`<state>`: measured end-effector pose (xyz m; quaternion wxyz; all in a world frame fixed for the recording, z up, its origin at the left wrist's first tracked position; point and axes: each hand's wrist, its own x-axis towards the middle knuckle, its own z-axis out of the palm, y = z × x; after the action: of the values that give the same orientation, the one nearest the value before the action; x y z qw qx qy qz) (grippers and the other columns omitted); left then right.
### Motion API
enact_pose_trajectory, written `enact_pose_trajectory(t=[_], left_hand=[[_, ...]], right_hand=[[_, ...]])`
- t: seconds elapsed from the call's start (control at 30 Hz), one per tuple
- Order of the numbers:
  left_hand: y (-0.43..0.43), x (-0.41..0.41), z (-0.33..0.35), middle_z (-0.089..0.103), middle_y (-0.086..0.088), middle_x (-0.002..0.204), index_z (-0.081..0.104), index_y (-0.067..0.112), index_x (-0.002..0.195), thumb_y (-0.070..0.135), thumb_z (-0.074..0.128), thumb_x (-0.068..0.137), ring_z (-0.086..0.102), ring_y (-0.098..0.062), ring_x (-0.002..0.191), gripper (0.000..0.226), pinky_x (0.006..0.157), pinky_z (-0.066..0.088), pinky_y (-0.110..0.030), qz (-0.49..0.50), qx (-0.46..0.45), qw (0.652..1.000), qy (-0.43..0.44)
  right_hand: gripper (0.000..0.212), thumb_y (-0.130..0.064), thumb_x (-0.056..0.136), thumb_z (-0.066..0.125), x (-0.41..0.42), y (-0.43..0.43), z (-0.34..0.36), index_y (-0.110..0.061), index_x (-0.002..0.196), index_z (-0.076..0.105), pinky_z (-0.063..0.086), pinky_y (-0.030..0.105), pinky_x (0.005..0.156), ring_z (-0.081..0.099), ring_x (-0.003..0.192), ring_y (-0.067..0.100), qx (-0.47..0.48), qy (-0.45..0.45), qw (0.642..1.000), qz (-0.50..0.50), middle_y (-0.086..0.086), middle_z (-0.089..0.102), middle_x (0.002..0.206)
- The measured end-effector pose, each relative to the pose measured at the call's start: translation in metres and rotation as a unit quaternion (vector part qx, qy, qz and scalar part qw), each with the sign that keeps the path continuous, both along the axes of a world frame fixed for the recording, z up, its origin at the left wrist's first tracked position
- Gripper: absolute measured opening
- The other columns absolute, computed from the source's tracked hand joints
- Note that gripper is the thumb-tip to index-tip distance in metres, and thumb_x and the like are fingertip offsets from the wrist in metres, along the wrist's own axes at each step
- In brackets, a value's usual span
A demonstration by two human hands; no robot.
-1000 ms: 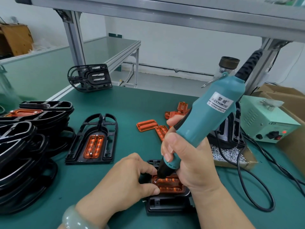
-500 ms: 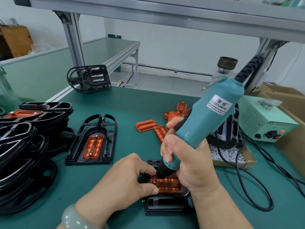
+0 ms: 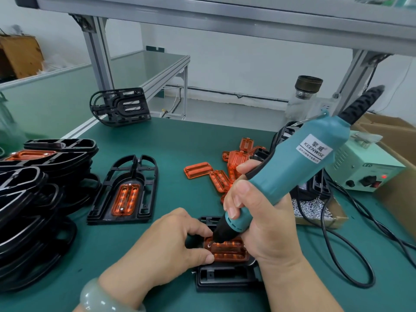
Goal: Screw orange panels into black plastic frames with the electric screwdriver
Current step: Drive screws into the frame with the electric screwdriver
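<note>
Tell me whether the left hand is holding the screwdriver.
No, the right hand grips the screwdriver; the left hand holds the orange panel.

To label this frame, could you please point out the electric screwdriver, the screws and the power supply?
electric screwdriver [image 3: 292,167]: head view, teal body.
screws [image 3: 311,209]: head view, middle of the heap.
power supply [image 3: 371,155]: head view, top face.

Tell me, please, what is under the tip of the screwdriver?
An orange panel lies there, seated in a black frame. The left hand pinches the panel's left end; the right hand grips the screwdriver. The bit and any screw are hidden by the tool's black nose.
</note>
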<state>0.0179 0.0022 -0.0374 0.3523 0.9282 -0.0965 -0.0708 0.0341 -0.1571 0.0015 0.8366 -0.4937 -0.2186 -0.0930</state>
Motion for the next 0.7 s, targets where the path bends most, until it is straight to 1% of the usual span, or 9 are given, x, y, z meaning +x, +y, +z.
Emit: enact_pose_trajectory(t=[0.07,0.17,0.3,0.43,0.5,0.6,0.63,0.7], left_hand=[[0.0,0.0,0.0,0.051,0.022,0.099,0.063,0.05,0.101,0.054,0.077,0.066,0.047,0.002,0.098,0.038,0.089,0.042,-0.023,-0.002,0.002,1.0,0.0],[-0.001,0.0,0.001,0.051,0.022,0.099,0.062,0.054,0.094,0.055,0.077,0.066,0.047,0.001,0.098,0.032,0.088,0.042,-0.023,-0.005,0.004,1.0,0.0],[-0.001,0.0,0.0,0.051,0.023,0.099,0.062,0.053,0.097,0.056,0.076,0.065,0.046,0.004,0.097,0.035,0.085,0.04,-0.019,-0.004,0.008,1.0,-0.001],[0.002,-0.001,0.0,0.052,0.024,0.097,0.06,0.058,0.089,0.058,0.076,0.063,0.047,0.008,0.094,0.03,0.079,0.039,-0.014,-0.011,0.003,1.0,-0.003],[0.001,-0.001,0.002,0.055,0.021,0.092,0.061,0.054,0.087,0.056,0.076,0.065,0.05,0.009,0.086,0.026,0.074,0.039,-0.012,-0.003,-0.007,1.0,-0.023],[-0.002,0.004,0.006,0.058,0.016,0.08,0.061,0.049,0.077,0.044,0.074,0.072,0.051,0.009,0.074,0.015,0.067,0.038,-0.012,0.053,-0.046,0.994,-0.083],[-0.004,0.006,0.008,0.058,0.017,0.08,0.061,0.049,0.079,0.042,0.073,0.075,0.051,0.007,0.074,0.014,0.068,0.037,-0.012,0.065,-0.046,0.992,-0.101],[-0.008,0.011,0.011,0.055,0.023,0.088,0.063,0.046,0.091,0.042,0.069,0.079,0.051,0.007,0.081,0.014,0.072,0.035,-0.01,0.065,-0.03,0.99,-0.122]], right_hand=[[0.016,-0.017,0.074,0.064,-0.001,0.0,0.001,-0.023,0.089,0.064,0.042,0.027,0.053,0.045,0.043,0.015,0.008,-0.007,1.0,0.002,-0.003,0.049,0.053],[0.019,-0.013,0.076,0.061,-0.001,-0.008,0.008,-0.015,0.095,0.058,0.042,0.026,0.054,0.046,0.044,0.012,0.061,-0.028,0.998,0.009,-0.003,0.048,0.054],[0.018,-0.012,0.077,0.059,0.003,-0.022,0.014,-0.017,0.094,0.058,0.041,0.024,0.053,0.047,0.044,0.009,0.077,-0.031,0.996,-0.013,-0.007,0.05,0.054],[0.018,-0.006,0.077,0.06,0.007,-0.023,0.012,-0.017,0.091,0.06,0.04,0.023,0.051,0.046,0.042,0.009,0.092,0.0,0.996,-0.013,-0.006,0.048,0.053],[0.016,-0.006,0.079,0.055,0.007,-0.023,0.011,-0.016,0.09,0.06,0.04,0.023,0.05,0.045,0.042,0.009,0.099,0.009,0.995,-0.008,-0.005,0.048,0.053],[0.014,-0.01,0.078,0.054,0.007,-0.025,0.011,-0.016,0.09,0.06,0.041,0.022,0.05,0.046,0.042,0.01,0.111,0.017,0.994,-0.009,-0.005,0.047,0.053],[0.014,-0.009,0.078,0.054,0.007,-0.026,0.012,-0.016,0.09,0.059,0.04,0.022,0.051,0.045,0.042,0.01,0.115,0.02,0.993,-0.011,-0.005,0.047,0.053],[0.014,-0.008,0.079,0.051,0.008,-0.026,0.012,-0.015,0.09,0.057,0.04,0.022,0.051,0.044,0.041,0.009,0.125,0.029,0.992,-0.011,-0.005,0.046,0.052]])
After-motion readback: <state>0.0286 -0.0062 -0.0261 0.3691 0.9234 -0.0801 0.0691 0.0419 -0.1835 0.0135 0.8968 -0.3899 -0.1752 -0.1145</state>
